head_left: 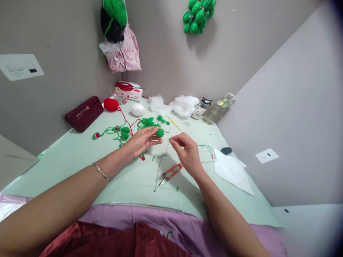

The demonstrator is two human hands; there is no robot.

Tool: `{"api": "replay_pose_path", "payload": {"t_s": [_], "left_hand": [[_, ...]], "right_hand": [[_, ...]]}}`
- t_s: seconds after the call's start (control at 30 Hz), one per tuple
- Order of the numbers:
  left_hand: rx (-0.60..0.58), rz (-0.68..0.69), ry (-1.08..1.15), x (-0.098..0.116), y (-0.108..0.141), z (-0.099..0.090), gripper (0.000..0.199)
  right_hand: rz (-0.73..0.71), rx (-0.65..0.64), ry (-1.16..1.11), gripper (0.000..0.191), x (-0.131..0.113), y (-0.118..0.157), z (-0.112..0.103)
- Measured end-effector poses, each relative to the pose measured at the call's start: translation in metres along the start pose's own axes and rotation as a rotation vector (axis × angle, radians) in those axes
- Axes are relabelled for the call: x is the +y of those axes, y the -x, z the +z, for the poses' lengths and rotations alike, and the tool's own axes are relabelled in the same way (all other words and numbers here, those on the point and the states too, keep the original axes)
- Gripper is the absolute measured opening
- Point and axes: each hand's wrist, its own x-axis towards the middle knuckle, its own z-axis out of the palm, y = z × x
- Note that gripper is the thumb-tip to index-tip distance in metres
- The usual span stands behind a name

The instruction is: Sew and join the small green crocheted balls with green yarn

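Note:
A small green crocheted ball (160, 132) is held between the thumb and fingers of my left hand (143, 140), near the middle of the table. My right hand (185, 148), just to its right, pinches a thin pale strand or needle (166, 137) that reaches the ball; which of the two it is I cannot tell. A dark thread hangs below it. Orange-handled thread snips (170, 174) lie below my hands. Behind the ball are tangled green yarn (148, 123), a yellow crochet hook (174, 123) and green crocheted pieces (124, 133).
A maroon phone (84, 113), red yarn ball (110, 104), white ball (137, 110) and stuffing (184, 105) stand along the back. A pen cup (200, 108) and green bottle (217, 110) are back right. White paper (232, 170) lies right. Green crocheted pieces (198, 16) hang on the wall.

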Motion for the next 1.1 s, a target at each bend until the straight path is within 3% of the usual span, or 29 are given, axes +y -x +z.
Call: {"api": "replay_pose_path", "payload": {"t_s": [0.3,0.57,0.9,1.1], "left_hand": [[-0.050,0.100,-0.191,-0.009,0.001,0.000,0.029],[-0.115,0.138,-0.299,-0.008,0.000,-0.003,0.036],[-0.136,0.139,-0.357,-0.008,0.000,-0.004,0.036],[-0.157,0.167,-0.390,-0.011,0.005,0.002,0.033]], "right_hand": [[0.003,-0.003,0.073,0.014,0.002,0.003,0.009],[0.195,-0.054,-0.231,0.015,0.010,-0.006,0.003],[0.220,-0.244,-0.331,0.015,0.019,-0.011,-0.016],[0.321,-0.216,-0.443,0.021,0.022,-0.010,-0.008]]}}
